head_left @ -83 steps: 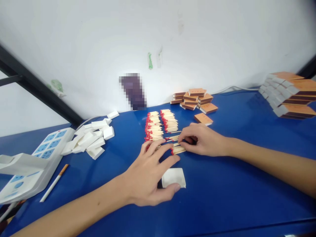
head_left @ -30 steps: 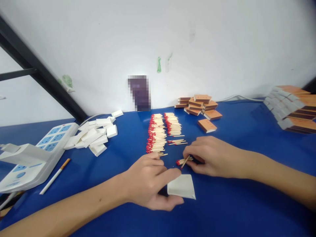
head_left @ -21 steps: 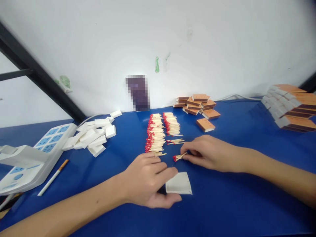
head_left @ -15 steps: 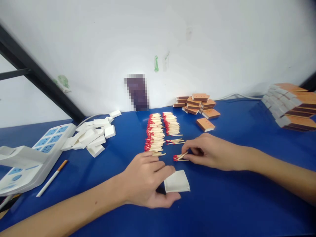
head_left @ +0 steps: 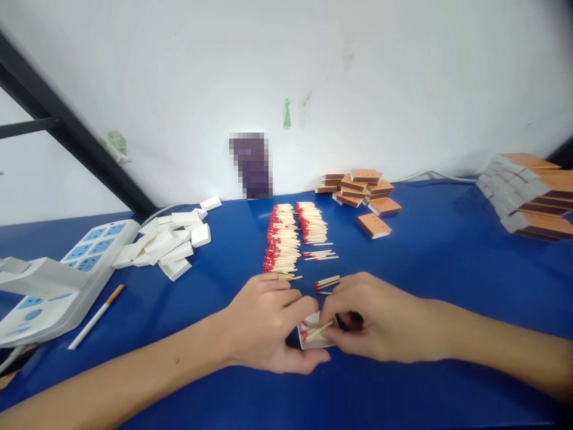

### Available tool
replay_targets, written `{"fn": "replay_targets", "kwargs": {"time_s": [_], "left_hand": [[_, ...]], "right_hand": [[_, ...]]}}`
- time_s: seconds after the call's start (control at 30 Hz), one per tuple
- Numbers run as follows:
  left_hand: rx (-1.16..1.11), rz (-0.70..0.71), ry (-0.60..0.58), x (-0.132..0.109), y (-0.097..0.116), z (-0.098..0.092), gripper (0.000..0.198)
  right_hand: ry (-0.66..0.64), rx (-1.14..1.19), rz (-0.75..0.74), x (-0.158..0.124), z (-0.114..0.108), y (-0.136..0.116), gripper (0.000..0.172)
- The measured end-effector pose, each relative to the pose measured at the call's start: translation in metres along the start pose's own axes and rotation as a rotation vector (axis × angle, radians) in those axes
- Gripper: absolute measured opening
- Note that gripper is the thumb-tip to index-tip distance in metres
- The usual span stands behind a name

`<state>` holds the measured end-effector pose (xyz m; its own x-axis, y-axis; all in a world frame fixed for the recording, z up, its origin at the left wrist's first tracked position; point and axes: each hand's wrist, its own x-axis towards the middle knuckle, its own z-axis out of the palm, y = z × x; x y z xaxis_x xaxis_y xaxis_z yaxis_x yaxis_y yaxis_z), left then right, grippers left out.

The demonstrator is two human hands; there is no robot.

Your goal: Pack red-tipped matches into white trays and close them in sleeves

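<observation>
My left hand (head_left: 264, 325) grips a small white matchbox tray (head_left: 310, 342) on the blue table (head_left: 425, 370), thumb at its near edge and fingers at its far side. My right hand (head_left: 371, 322) is closed on a few red-tipped matches (head_left: 313, 331), pressing them down into that tray. A few loose matches (head_left: 326, 282) lie just beyond my hands. Farther back, two long rows of red-tipped matches (head_left: 290, 239) are laid out on the table.
A heap of white inner trays (head_left: 168, 242) lies at left, beside a white power strip (head_left: 58, 280) and a cigarette (head_left: 96, 316). Orange matchbox sleeves (head_left: 358, 188) are piled by the wall, one alone (head_left: 373, 226), with larger stacks (head_left: 528, 194) at far right.
My right hand has carried matches from the spot near the rows toward me and down onto the tray. My left hand kept hold of the tray.
</observation>
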<state>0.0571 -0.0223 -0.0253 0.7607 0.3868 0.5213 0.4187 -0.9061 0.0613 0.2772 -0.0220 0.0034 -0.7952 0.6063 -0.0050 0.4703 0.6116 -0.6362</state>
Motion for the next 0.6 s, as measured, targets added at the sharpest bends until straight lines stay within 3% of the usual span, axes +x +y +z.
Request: {"fn": "replay_targets", "kwargs": {"time_s": [0.17,0.37,0.43,0.6], "left_hand": [[-0.011,0.006,0.015,0.002,0.000,-0.001,0.033],[-0.018,0.054,0.087,0.005,0.001,-0.007,0.027],[-0.008,0.083,0.130,0.004,0.002,-0.008,0.027],[0.017,0.103,0.159,0.002,0.003,-0.008,0.032]], "right_hand": [[0.066,-0.033,-0.054,-0.004,0.000,0.000,0.009],[0.402,-0.194,-0.308,-0.006,-0.007,0.011,0.018],[0.389,-0.290,-0.259,-0.005,-0.014,0.019,0.014],[0.130,-0.372,0.022,-0.003,-0.024,0.030,0.019]]}}
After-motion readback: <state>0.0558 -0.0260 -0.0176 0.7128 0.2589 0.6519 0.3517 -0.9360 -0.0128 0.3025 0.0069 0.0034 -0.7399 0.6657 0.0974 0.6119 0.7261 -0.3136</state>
